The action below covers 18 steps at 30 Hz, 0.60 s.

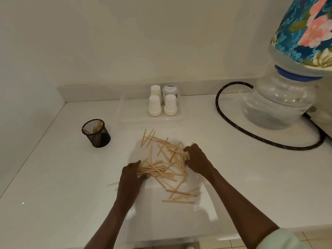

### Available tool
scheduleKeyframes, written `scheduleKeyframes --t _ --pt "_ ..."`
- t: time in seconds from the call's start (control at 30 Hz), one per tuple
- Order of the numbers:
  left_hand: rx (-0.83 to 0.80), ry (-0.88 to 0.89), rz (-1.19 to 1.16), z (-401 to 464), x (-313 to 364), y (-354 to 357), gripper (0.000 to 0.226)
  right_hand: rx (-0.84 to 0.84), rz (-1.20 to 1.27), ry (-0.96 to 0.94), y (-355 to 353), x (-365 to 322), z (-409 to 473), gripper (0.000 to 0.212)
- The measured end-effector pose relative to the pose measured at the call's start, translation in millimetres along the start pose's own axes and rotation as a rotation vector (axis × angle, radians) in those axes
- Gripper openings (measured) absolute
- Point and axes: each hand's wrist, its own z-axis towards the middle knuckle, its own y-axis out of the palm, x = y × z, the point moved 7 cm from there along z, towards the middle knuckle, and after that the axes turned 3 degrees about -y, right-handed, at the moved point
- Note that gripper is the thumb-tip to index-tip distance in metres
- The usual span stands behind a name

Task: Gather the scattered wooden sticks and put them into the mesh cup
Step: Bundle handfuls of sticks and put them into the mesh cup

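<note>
Several pale wooden sticks (164, 159) lie scattered in a loose heap on the white counter (53, 186). My left hand (132, 178) is at the heap's left edge, thumb and fingers closed round a bundle of sticks. My right hand (196, 159) sits at the heap's right edge, fingers curled over the ends of some sticks. A few more sticks (181, 197) lie apart near the front. The black mesh cup (96, 133) stands upright to the far left with several sticks inside it.
Three upturned white paper cups (170, 105) and a small jar sit on a clear tray at the back. A large water bottle (280, 103) with a flowered cover stands on the right, ringed by a black hose (233, 123). The counter's front edge is near my elbows.
</note>
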Motion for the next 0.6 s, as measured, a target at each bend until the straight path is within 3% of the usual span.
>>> scheduleKeyframes --t 0.07,0.17,0.23,0.6 --pt "-0.015 -0.001 -0.008 2 3 1 0.055 0.095 0.009 0.106 -4 2 -1 0.044" --pt "0.021 0.093 0.015 3 11 -1 0.032 0.098 -0.052 0.203 2 0 -2 0.064" --pt "0.039 0.144 0.044 3 14 0 0.02 0.078 -0.07 0.198 8 -5 -1 0.065" --pt "-0.022 0.15 0.075 15 13 -1 0.012 0.123 -0.029 0.065 18 -21 7 0.027"
